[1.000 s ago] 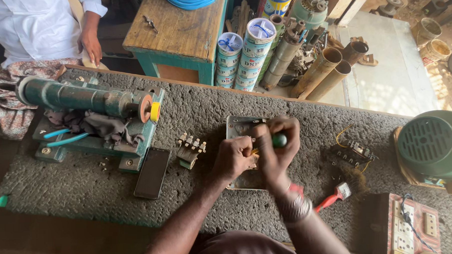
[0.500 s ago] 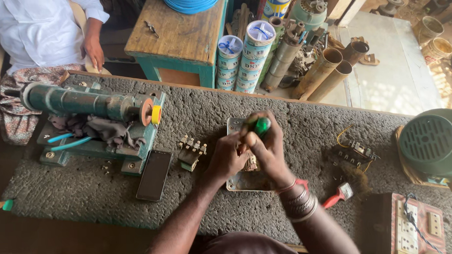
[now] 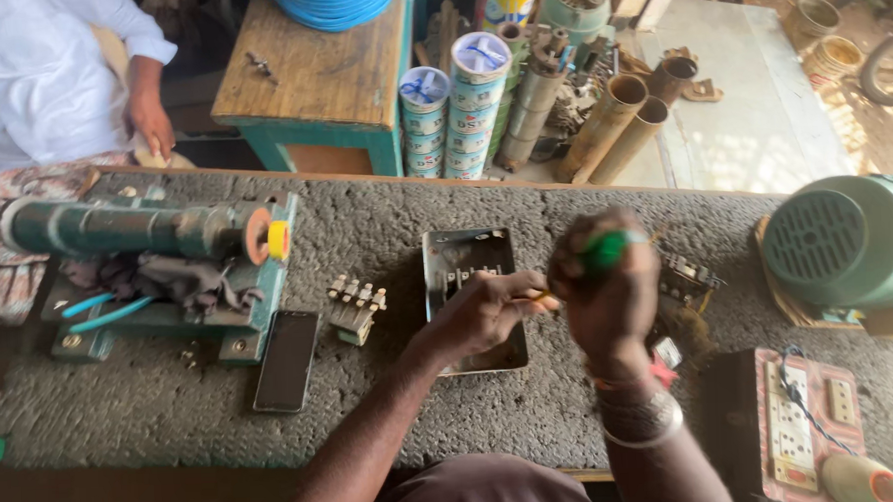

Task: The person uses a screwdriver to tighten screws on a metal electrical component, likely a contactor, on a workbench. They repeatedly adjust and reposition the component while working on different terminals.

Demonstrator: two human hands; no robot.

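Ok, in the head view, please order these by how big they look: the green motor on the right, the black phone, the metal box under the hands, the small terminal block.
1. green motor
2. metal box, partly hidden by the hands
3. black phone
4. terminal block

Green-handled screwdriver (image 3: 605, 250), upright over metal box (image 3: 472, 270)

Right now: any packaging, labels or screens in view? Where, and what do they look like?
Phone: flat on the bench left of the metal tray, black rectangle, screen dark.
Labelled cans: two stacks behind the bench, cylinders, white and blue wraps.
Socket board: bench's right end, pinkish panel, white outlets.
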